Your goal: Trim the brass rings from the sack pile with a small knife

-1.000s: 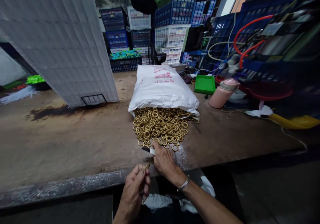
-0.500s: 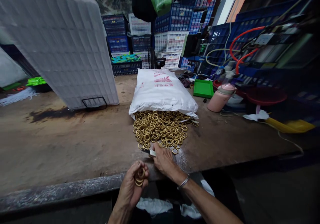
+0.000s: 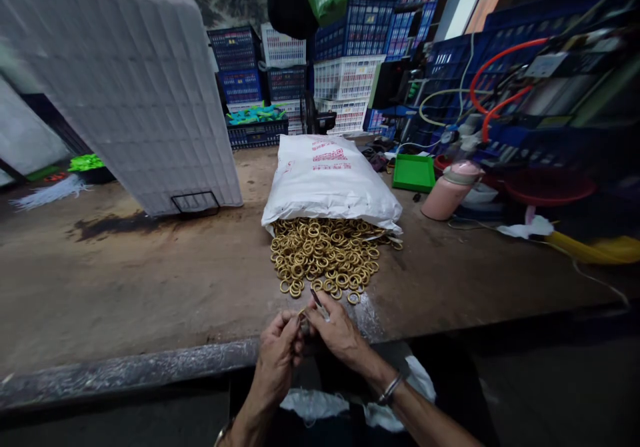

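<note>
A pile of gold-coloured rings (image 3: pixel 325 254) spills from the open mouth of a white sack (image 3: pixel 333 184) onto the brown table. In front of the pile, at the table's near edge, my two hands meet. My left hand (image 3: pixel 281 347) is closed, pinching a gold ring (image 3: pixel 301 314) between thumb and finger; other rings inside that palm are hidden. My right hand (image 3: pixel 337 330) is closed round a small knife (image 3: pixel 319 302), its dark blade pointing up and away, and its fingertips are beside the pinched ring.
A tall pale ribbed panel (image 3: pixel 135 100) stands on a black wire stand at the left. To the right are a green tray (image 3: pixel 413 172), a pink bottle (image 3: pixel 450 190) and a red dish (image 3: pixel 550 187). Stacked crates (image 3: pixel 345 77) line the back.
My left hand has risen and turned, bringing a ring up to its fingertips. My right hand has drawn back from the pile to meet it, and the knife now points more upward.
</note>
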`<state>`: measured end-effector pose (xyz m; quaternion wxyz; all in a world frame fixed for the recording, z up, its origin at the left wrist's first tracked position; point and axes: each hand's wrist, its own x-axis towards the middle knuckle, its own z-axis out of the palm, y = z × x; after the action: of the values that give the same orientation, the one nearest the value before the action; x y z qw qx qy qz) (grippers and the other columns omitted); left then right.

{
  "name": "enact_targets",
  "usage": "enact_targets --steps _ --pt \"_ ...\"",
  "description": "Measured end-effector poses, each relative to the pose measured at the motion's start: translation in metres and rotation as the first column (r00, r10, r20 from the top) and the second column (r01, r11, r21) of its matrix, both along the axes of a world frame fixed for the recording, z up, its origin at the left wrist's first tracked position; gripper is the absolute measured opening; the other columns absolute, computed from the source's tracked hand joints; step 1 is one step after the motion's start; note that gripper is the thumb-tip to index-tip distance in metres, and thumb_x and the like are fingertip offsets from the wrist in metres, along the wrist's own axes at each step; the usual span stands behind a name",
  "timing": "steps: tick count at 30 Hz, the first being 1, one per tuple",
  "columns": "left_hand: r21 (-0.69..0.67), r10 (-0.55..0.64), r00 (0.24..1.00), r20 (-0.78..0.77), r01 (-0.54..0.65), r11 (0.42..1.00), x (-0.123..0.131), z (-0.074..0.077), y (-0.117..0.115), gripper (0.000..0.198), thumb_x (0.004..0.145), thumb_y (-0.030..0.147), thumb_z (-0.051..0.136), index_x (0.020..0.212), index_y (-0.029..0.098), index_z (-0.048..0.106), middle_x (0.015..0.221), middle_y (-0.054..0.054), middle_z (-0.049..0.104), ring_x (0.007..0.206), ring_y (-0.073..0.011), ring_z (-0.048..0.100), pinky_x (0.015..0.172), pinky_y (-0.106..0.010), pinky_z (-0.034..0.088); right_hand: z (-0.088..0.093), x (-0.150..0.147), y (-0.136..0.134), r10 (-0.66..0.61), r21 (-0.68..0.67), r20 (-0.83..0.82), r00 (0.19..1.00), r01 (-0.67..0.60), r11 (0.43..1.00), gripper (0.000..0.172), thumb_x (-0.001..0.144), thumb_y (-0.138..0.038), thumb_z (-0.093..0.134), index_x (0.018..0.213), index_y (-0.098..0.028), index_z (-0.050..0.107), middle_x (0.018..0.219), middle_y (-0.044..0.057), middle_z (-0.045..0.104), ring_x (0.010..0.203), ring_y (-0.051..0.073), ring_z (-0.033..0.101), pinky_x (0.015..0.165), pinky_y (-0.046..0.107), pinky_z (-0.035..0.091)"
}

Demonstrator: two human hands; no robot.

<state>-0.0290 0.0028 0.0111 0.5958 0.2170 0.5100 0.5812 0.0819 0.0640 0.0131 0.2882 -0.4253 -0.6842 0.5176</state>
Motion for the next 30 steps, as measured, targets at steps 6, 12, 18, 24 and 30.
enact_targets --steps 6,12,18,24,30 --pt "0.008 -0.05 0.977 -0.205 0.053 0.999 0.002 0.001 0.0 0.032 0.066 0.046 0.062 0.069 0.015 0.052 0.048 0.008 0.041 0.039 -0.0032 0.031 0.037 -0.015 0.022 0.002 -0.004 0.001 -0.062 0.052 0.09 0.994 0.058 0.997 0.015 0.076 -0.029 0.045 0.067 -0.017 0.047 0.062 -0.004 0.045 0.057 0.009 0.04 0.054 0.02 0.032" --pt "-0.053 -0.138 0.986 -0.093 0.134 0.99 0.003 -0.004 -0.003 0.033 0.071 0.049 0.056 0.065 0.018 0.044 0.048 0.008 0.039 0.035 -0.0032 0.026 0.034 -0.015 0.015 0.001 -0.005 -0.001 -0.053 0.028 0.101 0.994 0.05 0.998 0.017 0.078 -0.028 0.042 0.068 -0.017 0.048 0.061 -0.004 0.045 0.058 0.009 0.04 0.054 0.02 0.032" --pt "-0.058 -0.12 0.988 -0.094 0.115 0.992 0.001 -0.002 -0.005 0.034 0.069 0.049 0.058 0.068 0.018 0.045 0.049 0.008 0.041 0.035 -0.0027 0.026 0.034 -0.015 0.014 -0.002 -0.003 0.002 -0.064 0.04 0.154 0.986 0.059 0.997 0.021 0.082 -0.028 0.036 0.067 -0.018 0.046 0.058 -0.004 0.046 0.055 0.009 0.042 0.052 0.02 0.031" --pt "-0.061 -0.064 0.99 -0.123 0.057 0.997 -0.001 -0.002 -0.002 0.037 0.065 0.052 0.06 0.07 0.018 0.046 0.05 0.008 0.044 0.035 -0.0022 0.028 0.035 -0.015 0.018 -0.007 0.007 -0.007 0.046 0.235 0.454 0.89 -0.169 0.957 0.012 0.074 -0.014 0.04 0.076 -0.018 0.051 0.063 -0.001 0.055 0.058 0.011 0.047 0.054 0.021 0.027" --pt "-0.038 -0.037 0.982 -0.183 0.03 0.999 -0.002 -0.008 0.0 0.036 0.063 0.051 0.06 0.066 0.018 0.045 0.048 0.008 0.045 0.035 -0.003 0.03 0.036 -0.016 0.02 -0.009 0.009 -0.013 0.015 0.317 0.622 0.783 -0.269 0.909 0.026 0.067 -0.01 0.04 0.089 -0.019 0.052 0.07 0.001 0.059 0.064 0.014 0.051 0.057 0.024 0.025"
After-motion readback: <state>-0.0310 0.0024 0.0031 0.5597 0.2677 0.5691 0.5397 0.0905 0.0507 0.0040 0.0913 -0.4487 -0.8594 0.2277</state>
